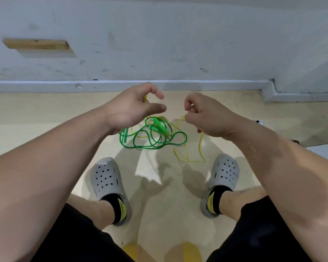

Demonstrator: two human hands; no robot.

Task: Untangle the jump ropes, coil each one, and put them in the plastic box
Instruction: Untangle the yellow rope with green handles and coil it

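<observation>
Left hand and right hand grip the yellow rope; the green rope lies tangled at six o'clock from them.

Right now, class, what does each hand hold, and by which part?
The right hand pinches the yellow rope along its cord. The left hand curls round another yellow part; handle or cord cannot be told. The green rope lies unheld.

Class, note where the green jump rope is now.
Head view, centre: green jump rope lies tangled on the floor ahead of the grey clogs, yellow rope loops on its right.
</observation>
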